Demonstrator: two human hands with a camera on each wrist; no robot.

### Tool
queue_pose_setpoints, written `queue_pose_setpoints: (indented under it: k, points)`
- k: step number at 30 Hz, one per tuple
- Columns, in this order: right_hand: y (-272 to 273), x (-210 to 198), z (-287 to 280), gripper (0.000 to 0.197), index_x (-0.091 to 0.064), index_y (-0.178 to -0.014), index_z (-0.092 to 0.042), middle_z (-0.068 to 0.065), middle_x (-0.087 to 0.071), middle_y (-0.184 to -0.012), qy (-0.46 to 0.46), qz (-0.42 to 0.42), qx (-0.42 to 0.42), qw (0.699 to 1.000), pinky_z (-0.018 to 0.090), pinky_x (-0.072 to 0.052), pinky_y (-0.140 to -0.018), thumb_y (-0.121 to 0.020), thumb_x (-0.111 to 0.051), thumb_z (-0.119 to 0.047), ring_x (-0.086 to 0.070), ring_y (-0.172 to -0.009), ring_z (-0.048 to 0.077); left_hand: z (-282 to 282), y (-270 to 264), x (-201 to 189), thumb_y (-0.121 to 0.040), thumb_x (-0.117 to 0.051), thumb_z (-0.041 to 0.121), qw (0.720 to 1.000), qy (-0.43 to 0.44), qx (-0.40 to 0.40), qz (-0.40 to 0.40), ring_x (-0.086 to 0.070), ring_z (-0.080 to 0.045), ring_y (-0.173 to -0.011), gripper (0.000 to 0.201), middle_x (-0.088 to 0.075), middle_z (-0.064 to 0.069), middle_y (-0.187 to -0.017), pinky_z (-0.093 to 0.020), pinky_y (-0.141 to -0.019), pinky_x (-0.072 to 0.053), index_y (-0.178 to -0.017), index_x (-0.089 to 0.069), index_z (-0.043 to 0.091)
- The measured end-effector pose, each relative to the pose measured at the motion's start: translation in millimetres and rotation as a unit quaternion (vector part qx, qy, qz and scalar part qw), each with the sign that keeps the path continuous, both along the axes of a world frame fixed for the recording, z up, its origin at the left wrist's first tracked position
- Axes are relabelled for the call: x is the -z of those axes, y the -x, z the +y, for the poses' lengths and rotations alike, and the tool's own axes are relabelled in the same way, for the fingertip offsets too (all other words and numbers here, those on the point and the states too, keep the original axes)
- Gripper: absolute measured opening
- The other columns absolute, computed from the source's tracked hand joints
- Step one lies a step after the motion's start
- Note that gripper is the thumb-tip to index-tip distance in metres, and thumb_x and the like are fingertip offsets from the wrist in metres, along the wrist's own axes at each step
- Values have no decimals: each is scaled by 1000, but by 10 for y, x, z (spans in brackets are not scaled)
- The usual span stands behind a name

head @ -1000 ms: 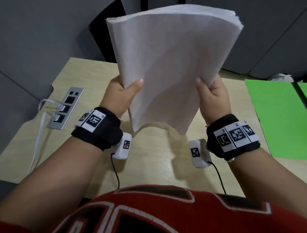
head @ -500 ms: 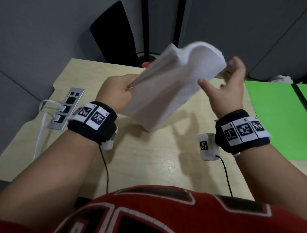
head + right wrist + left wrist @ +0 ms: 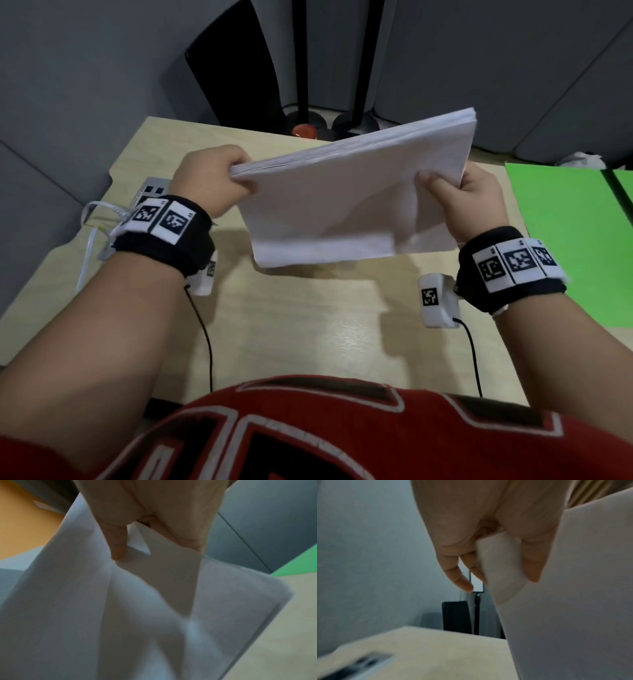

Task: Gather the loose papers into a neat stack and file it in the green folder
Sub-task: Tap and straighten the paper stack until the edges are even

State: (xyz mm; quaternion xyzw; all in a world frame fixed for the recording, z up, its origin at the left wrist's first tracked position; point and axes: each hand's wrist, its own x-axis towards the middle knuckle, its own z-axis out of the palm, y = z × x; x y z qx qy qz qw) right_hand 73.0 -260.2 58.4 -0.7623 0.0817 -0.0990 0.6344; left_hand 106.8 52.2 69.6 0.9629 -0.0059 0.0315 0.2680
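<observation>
Both hands hold the stack point(image 3: 352, 202) clear of the desk point(image 3: 301, 335), turned so its long side runs left to right and its lower edge hangs just above the wood, a pose that looks meant for tapping that edge down to square the sheets. The left hand point(image 3: 212, 178) grips the left short end; the left wrist view shows the thumb lying on one face with the fingers point(image 3: 462, 580) curled behind, pinching the paper between them. The right hand point(image 3: 469, 202) takes the opposite end the same way, thumb on the near face and fingers behind, though in the right wrist view one sheet's corner pokes out under the thumb, so the pile is not yet even. Holding at both ends likely keeps the sheets from fanning while leaving the bottom edge free to settle. The far upper edge shows the layers fairly flush, but the near face is bowed and creased. The folder point(image 3: 561, 240) lies open and flat on the desk to the right, well apart from the stack, probably left there so the squared paper can be laid straight in. Filing has not begun.
</observation>
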Motion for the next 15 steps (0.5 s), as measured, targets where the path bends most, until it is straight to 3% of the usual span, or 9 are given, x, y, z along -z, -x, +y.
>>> queue_pose_setpoints:
  k: [3, 5, 7, 10, 13, 15]
  points:
    - [-13, 103, -60, 12, -70, -73, -19, -8, -71, -70, -44, 29, 20, 998, 27, -54, -67, -81, -69, -11, -65, -67, 13, 155, -33, 145, -67, -78, 24, 979, 182, -92, 15, -60, -20, -82, 28, -66, -2, -92, -32, -69, -50, -91, -62, 24]
    - [-25, 154, -74, 6, -71, -75, -18, -4, -72, -72, -92, 41, 37, 994, 36, -55, -73, -75, -70, -12, -65, -72, 21, 160, -7, 191, -62, -80, 22, 934, 343, -103, 22, -63, -21, -88, 41, -67, -5, -98, -41, -81, -55, -99, -62, 21]
    - [-20, 197, -61, 6, -70, -79, -16, -2, -72, -72, -117, 51, 49, 991, 35, -55, -72, -75, -69, -11, -66, -72, 22, 126, -2, 260, -65, -78, 18, 886, 455, -89, 28, -65, -22, -94, 44, -68, -8, -102, -42, -86, -54, -107, -64, 14]
    - [5, 250, -10, 10, -67, -82, -16, 2, -70, -76, -128, 58, 52, 989, 31, -55, -69, -82, -66, -6, -65, -69, 20, -24, 28, 265, -76, -73, 21, 881, 464, -87, 10, -66, -20, -103, 33, -70, -6, -108, -39, -92, -53, -108, -66, 16]
    - [24, 259, 20, 9, -67, -82, -18, -1, -71, -77, -132, 30, 81, 988, 29, -54, -67, -82, -66, -9, -66, -69, 15, -123, 12, 243, -88, -65, 16, 891, 443, -86, -43, -64, 10, -84, 21, -67, 11, -97, -12, -75, -50, -109, -63, 16]
    - [32, 236, 12, 11, -66, -84, -19, -5, -71, -77, -140, -2, 98, 985, 25, -54, -65, -83, -66, -8, -67, -69, 12, -127, -16, 185, -86, -66, 19, 898, 424, -78, -81, -62, 12, -81, 24, -66, 12, -95, -7, -70, -46, -109, -63, 14]
